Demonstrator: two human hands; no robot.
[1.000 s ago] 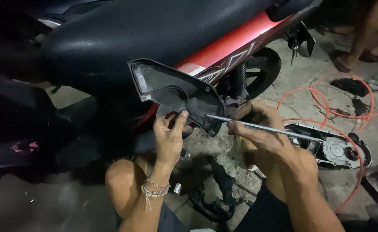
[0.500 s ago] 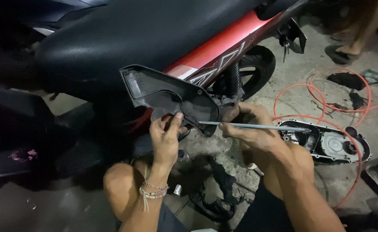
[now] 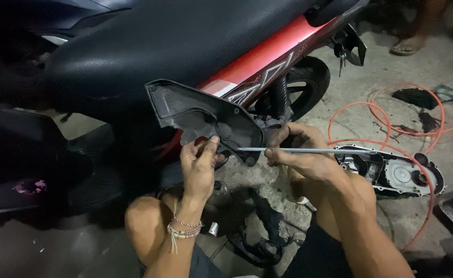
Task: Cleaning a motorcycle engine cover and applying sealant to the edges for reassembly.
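I crouch beside a red and black motorbike (image 3: pixel 267 56) with a black seat. My left hand (image 3: pixel 199 167) grips the lower edge of a dark plastic cover panel (image 3: pixel 206 116), held up with its inner side facing me. My right hand (image 3: pixel 301 152) is shut on a long thin metal tool (image 3: pixel 309 151) that lies level, its tip touching the panel's lower right corner. Bead bracelets sit on my left wrist.
A metal engine case cover (image 3: pixel 399 172) lies on the concrete to the right, ringed by an orange hose (image 3: pixel 378 110). The rear wheel (image 3: pixel 306 85) stands behind my hands. Dark parts and cables (image 3: pixel 260 231) lie between my knees. Another person's sandalled foot (image 3: pixel 412 44) shows at top right.
The view has shifted slightly; the panel and both hands sit a little lower and to the left. My grip on the panel and the tool is unchanged.
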